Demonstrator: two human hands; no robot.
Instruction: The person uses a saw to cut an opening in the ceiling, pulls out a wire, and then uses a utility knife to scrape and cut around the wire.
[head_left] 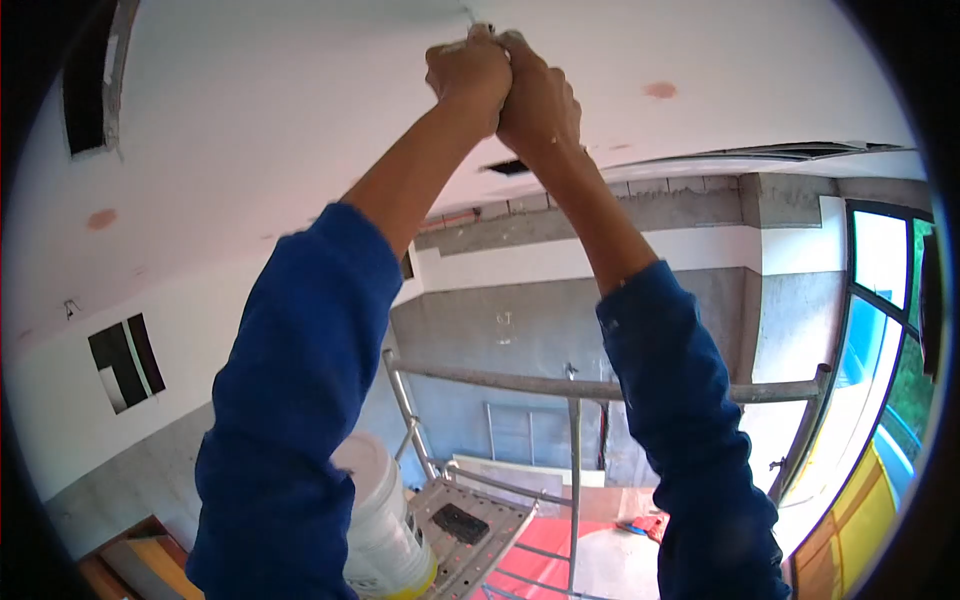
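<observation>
Both arms, in blue sleeves, reach up to the white ceiling (300,110). At the top centre, my left hand (470,72) is closed, its fingers curled near a thin wire or cord that comes out of the ceiling. My right hand (538,98) is closed too and presses against the left one. A small dark-tipped thing (488,30) shows between the fingertips. What exactly each hand grips is too small and too covered by the fingers to tell.
Metal scaffold rails (500,381) stand below the arms, beside a perforated platform (475,555) with a white bucket (380,510). Ceiling openings lie at upper left and right. Tall windows (880,300) are on the right, grey walls behind.
</observation>
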